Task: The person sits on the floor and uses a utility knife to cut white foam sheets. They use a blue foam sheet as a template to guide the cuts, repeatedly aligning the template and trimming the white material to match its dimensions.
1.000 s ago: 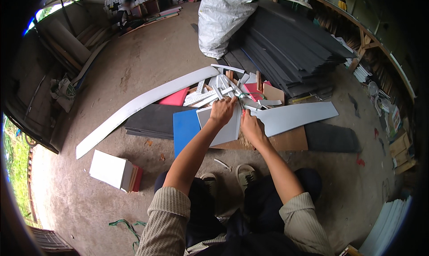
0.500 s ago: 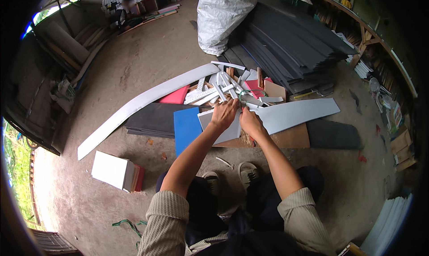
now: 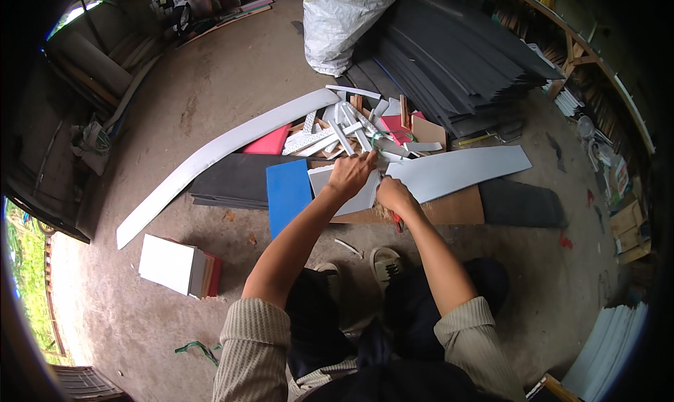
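Observation:
My left hand point(image 3: 353, 173) is closed, its fingers gripping the far edge of a white sheet point(image 3: 358, 201). Close beside it, my right hand point(image 3: 397, 196) is wrapped round a red-handled cutter point(image 3: 399, 223); the red end sticks out below the fist, and its blade is mostly hidden. Right of the hands lies a long white panel point(image 3: 463, 172) with a curved edge. A brown board point(image 3: 449, 207) lies under both white pieces. Just left is a blue sheet point(image 3: 288, 200). Beyond my hands are heaped white offcut strips point(image 3: 319, 144).
A long white strip point(image 3: 210, 158) curves off to the left over dark sheets point(image 3: 232, 182). Stacked white blocks point(image 3: 168, 265) stand on the floor at left. Farther off are a white sack point(image 3: 344, 23) and piled black sheets point(image 3: 456, 58). A person point(image 3: 186, 12) sits far left.
My right hand has drawn slightly toward me, away from the left hand, and more of the red handle shows. The whole view has shifted a little.

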